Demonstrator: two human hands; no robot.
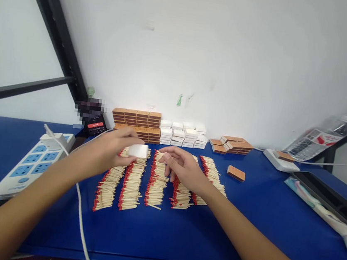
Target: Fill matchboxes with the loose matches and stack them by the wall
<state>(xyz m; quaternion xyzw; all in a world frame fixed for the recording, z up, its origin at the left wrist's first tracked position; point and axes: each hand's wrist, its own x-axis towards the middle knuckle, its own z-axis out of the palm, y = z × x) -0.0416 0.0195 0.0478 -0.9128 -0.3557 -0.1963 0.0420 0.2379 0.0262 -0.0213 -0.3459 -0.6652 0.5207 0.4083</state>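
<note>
My left hand point(113, 150) pinches a small white matchbox tray point(138, 151) between thumb and fingers, above the left rows of matches. Loosely bent, my right hand point(186, 171) hovers over the matches right of the middle, its fingers apart and nothing visible in them. Red-headed wooden matches lie in several rows, including a left row point(109, 187), a second row point(132, 186), a middle row point(156, 182) and a right row point(211, 172). Behind them stand stacked brown matchboxes point(137, 119) and a stack of white matchbox trays point(188, 136).
More brown matchboxes point(236, 145) are piled at the back right; a single matchbox point(236, 173) lies before them. A power strip point(36, 160) with a white cable point(80, 215) sits left. At right are a plastic bottle point(319, 138) and a dark long case point(331, 198) on the blue table point(160, 245).
</note>
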